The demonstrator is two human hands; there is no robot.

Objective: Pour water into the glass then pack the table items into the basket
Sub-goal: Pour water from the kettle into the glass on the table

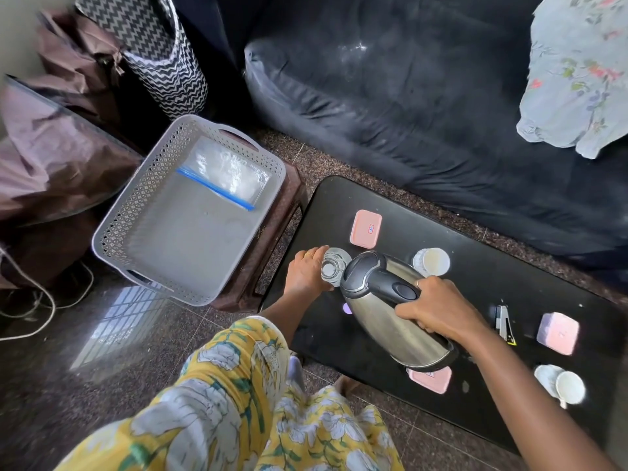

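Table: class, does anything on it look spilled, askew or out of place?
Nothing looks spilled. The kettle is tilted, but only because the right hand tips it toward the glass, which the left hand steadies.

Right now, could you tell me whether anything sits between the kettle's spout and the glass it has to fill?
Nothing visible does. The kettle, held by the right hand, is tilted with its lid end right over the glass, which the left hand steadies. The spout itself is hidden under the kettle's lid.

floor: dark speckled tile, window glare near left
far right: dark sofa
left: brown stool
far left: chevron hamper
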